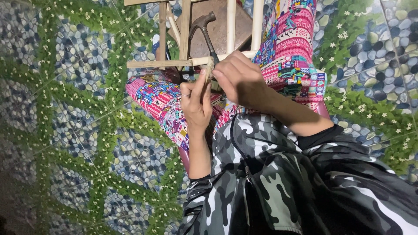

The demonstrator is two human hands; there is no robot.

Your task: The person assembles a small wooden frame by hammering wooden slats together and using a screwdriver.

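My left hand [195,101], with a ring on one finger, pinches a short pale wooden stick [209,69] that stands against the near bar of a bamboo frame [165,63]. My right hand [238,78] closes over the top of the same stick and the frame's bar. A claw hammer [203,27] with a dark handle lies across the frame just beyond my fingers, its head pointing away. Both hands sit above my lap in bright patterned trousers [291,43].
The frame's upright slats [230,21] reach to the top edge over a brown square block [222,26]. A floor with a pebble, leaf and flower pattern [78,109] surrounds me. My camouflage jacket [283,182] fills the lower right.
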